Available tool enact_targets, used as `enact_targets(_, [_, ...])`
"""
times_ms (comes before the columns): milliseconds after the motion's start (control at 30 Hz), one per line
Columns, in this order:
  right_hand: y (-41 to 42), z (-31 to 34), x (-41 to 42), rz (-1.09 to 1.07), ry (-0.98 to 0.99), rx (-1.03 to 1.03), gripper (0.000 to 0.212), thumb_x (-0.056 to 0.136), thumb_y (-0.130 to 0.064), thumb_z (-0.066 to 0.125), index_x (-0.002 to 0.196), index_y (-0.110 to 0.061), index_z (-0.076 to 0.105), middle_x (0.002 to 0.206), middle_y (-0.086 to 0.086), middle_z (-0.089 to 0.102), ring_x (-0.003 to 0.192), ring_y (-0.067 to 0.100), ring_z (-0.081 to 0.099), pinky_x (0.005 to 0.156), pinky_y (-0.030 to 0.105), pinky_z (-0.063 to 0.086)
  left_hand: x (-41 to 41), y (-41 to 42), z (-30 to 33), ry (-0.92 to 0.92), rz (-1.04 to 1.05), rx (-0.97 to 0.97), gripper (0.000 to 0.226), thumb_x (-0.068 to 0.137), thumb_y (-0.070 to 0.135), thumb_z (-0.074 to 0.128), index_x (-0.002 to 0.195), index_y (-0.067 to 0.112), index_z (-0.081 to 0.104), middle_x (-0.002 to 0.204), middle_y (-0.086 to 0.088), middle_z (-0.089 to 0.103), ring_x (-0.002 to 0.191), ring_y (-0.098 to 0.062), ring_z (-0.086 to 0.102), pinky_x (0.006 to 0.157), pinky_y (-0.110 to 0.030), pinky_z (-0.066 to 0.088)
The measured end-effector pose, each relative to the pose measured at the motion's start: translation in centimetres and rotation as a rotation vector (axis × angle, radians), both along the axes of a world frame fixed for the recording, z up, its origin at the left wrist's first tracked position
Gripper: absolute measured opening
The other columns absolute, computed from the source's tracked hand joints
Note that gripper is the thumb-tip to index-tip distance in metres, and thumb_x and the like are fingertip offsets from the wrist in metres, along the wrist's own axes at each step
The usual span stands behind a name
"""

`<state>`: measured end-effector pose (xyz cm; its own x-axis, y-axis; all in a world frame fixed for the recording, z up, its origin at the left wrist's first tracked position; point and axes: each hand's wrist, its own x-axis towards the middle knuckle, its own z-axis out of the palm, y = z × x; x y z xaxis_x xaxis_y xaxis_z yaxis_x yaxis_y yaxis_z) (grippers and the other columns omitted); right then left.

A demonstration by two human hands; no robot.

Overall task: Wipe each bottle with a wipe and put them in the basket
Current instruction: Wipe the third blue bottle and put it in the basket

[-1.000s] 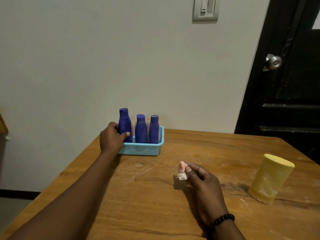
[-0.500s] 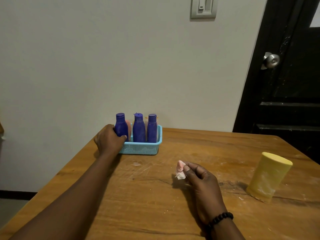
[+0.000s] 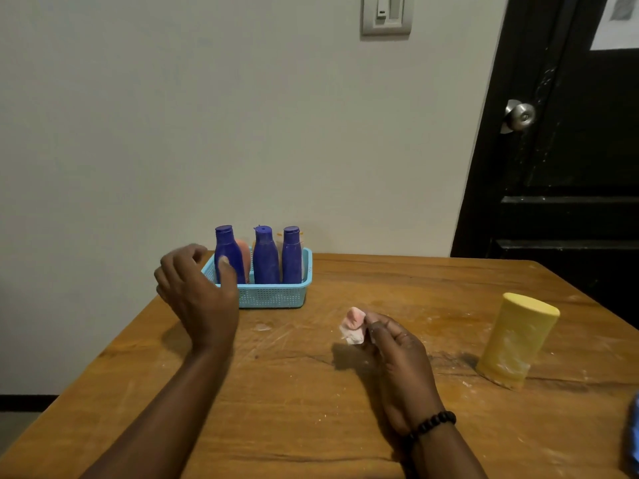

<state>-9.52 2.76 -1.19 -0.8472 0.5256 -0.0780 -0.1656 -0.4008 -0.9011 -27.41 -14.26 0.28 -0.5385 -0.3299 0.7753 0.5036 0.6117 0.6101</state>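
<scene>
Your left hand (image 3: pixel 197 295) has just let go of the leftmost blue bottle (image 3: pixel 228 255) and drawn back toward you; its grip is now loose and spread, fingers lightly curled in the air just beside the left end of the basket (image 3: pixel 276 296), holding nothing. A second ago that hand was wrapped round this bottle at the basket's left end, and half a second ago it was lowering it, so the release reads as the bottle having been set in place. All three blue bottles now stand upright in a row inside the basket, which sits near the far left edge of the counter (image 3: pixel 311 426), close to the wall. Something orange shows behind the left bottle, but what it is cannot be told. Your right hand (image 3: pixel 401 361) has hardly moved: its grip pinches the crumpled wipe (image 3: pixel 352 326) between fingertips and thumb, above the middle of the counter. The yellow container (image 3: pixel 517 340) stands apart near the right edge, as before. Judging by this, the blue bottles are done; whether the yellow container counts as a bottle to wipe is unclear.
</scene>
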Motion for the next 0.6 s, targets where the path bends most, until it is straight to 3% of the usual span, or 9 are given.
enact_targets(100, [0.0,0.9,0.6,0.006,0.088,-0.068,0.027,0.091,-0.027,0.059,0.105,-0.008,0.072,0.108,0.014,0.072,0.1,0.031,0.064,0.09,0.054,0.053,4.2,2.5,-1.1,-0.002,-0.239,0.011,0.024,0.09,0.019,0.064,0.11,0.016,0.051,0.109,-0.004,0.054,0.102,-0.019,0.049,0.087,-0.041,0.049])
enact_targets(200, [0.3,1.8,1.7,-0.018,0.209,-0.178,0.023,0.086,-0.016,0.059,0.105,-0.005,0.067,0.106,0.012,0.072,0.093,0.021,0.065,0.078,0.033,0.057,7.3,5.1,-1.7,-0.124,-0.536,-0.03,0.024,0.09,0.017,0.064,0.108,0.026,0.051,0.102,0.008,0.054,0.093,-0.009,0.054,0.079,-0.038,0.055])
enact_targets(300, [0.6,2.9,3.4,0.005,0.332,-0.304,0.022,0.082,-0.008,0.06,0.104,-0.006,0.064,0.111,0.015,0.07,0.091,0.019,0.069,0.068,0.022,0.057,9.5,7.9,-1.5,-0.284,-0.752,-0.061,0.027,0.09,0.02,0.066,0.108,0.035,0.053,0.104,0.015,0.056,0.097,0.0,0.055,0.081,-0.029,0.055])
enact_targets(467, [1.9,5.1,6.5,-0.009,0.484,-0.38,0.029,0.086,-0.001,0.054,0.113,-0.006,0.06,0.116,0.015,0.07,0.105,0.023,0.069,0.077,0.025,0.059,12.0,12.4,-1.0,-0.517,-1.173,-0.245,0.055,0.082,0.029,0.077,0.125,0.049,0.049,0.131,0.022,0.053,0.119,0.005,0.047,0.09,-0.023,0.046])
enact_targets(600, [3.3,6.3,9.2,-0.083,0.548,-0.357,0.031,0.09,-0.001,0.05,0.12,-0.005,0.059,0.119,0.012,0.069,0.113,0.022,0.065,0.083,0.025,0.058,13.8,15.4,-0.8,-0.625,-1.372,-0.341,0.074,0.077,0.037,0.08,0.137,0.045,0.038,0.15,0.014,0.042,0.138,-0.007,0.037,0.109,-0.035,0.04])
